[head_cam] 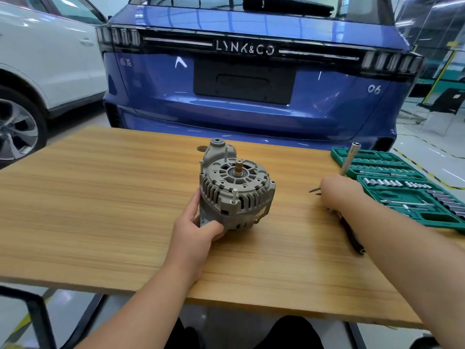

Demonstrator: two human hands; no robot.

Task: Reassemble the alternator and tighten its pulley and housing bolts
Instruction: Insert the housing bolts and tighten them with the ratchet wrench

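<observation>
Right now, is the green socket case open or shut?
Open. The green socket case lies flat on the table, and its rows of sockets are visible in their slots.

Alternator on my worktop, shaft end up.

The grey cast-aluminium alternator (235, 192) stands on the wooden worktop (100, 197) with its slotted, vented end housing facing up and towards me. A bare shaft (238, 167), coppery at the tip, sticks up from the central bearing with no pulley on it. Long housing bolts (235, 195) stand proud of the rim, not yet run down. A mounting lug (218, 144) juts out at the far side.
</observation>
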